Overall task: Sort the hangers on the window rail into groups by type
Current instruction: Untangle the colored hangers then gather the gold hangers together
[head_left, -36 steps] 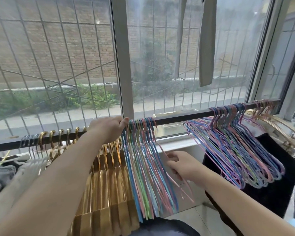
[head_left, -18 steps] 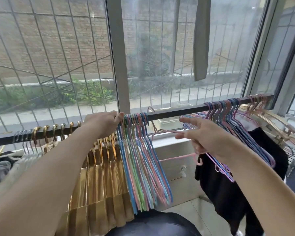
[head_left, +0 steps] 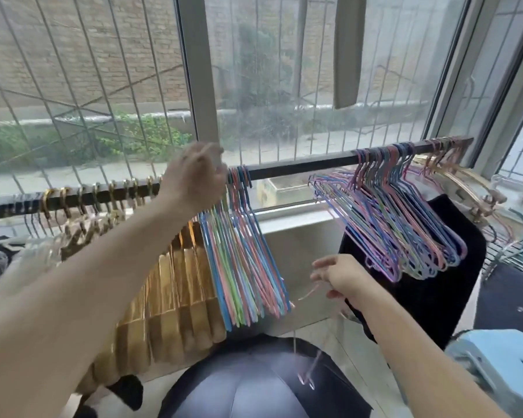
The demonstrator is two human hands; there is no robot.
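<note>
Your left hand (head_left: 195, 179) is up at the rail (head_left: 299, 165), its fingers curled around the hooks at the left edge of a bunch of thin coloured hangers (head_left: 245, 251); motion blur hides exactly how many hooks they grip. That bunch hangs near the middle of the rail, fanned out to the lower right. Just left of it, touching, hangs a row of gold hangers (head_left: 169, 285), their hooks spaced along the rail. Further left are a few clear hangers (head_left: 34, 251).

Your right hand (head_left: 341, 277) is low, well below the rail, between the 2 coloured bunches. Its fingers pinch a thin pink hanger (head_left: 310, 336) that dangles from it off the rail, blurred and hard to trace.

A second bunch of coloured hangers (head_left: 399, 224) hangs further right on the rail, in front of a black cloth (head_left: 429, 300). At the rail's right end sit pale wooden-looking hangers (head_left: 465, 182).
</note>
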